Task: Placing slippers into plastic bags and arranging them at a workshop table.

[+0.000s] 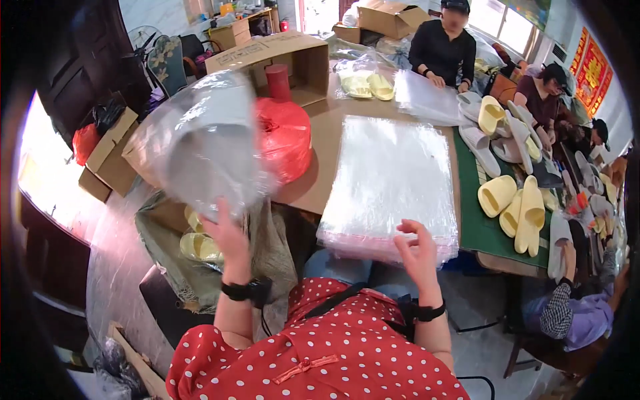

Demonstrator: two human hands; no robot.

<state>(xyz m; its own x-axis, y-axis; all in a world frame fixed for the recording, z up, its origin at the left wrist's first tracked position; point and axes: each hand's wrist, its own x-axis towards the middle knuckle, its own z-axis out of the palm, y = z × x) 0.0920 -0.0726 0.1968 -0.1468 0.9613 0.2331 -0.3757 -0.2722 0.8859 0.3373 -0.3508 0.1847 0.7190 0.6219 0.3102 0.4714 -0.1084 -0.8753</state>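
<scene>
A clear plastic bag with a pair of light grey slippers (210, 157) is up at the left, blurred by motion. The fingertips of my left hand (230, 243) are at its lower edge; blur hides whether they grip it. Over the near edge of a thick stack of clear plastic bags (393, 173), my right hand (420, 257) is open, its fingers bent and apart, with nothing in it. Below the blurred bag, a greenish woven sack (160, 233) stands with yellow slippers (199, 247) inside.
A red plastic-wrapped roll (285, 140) and an open cardboard box (267, 57) stand behind the blurred bag. Bagged yellow slippers (367, 85) lie at the far edge. Loose yellow and grey slippers (520, 207) cover the green mat (477, 217) at right. Several co-workers sit around the table.
</scene>
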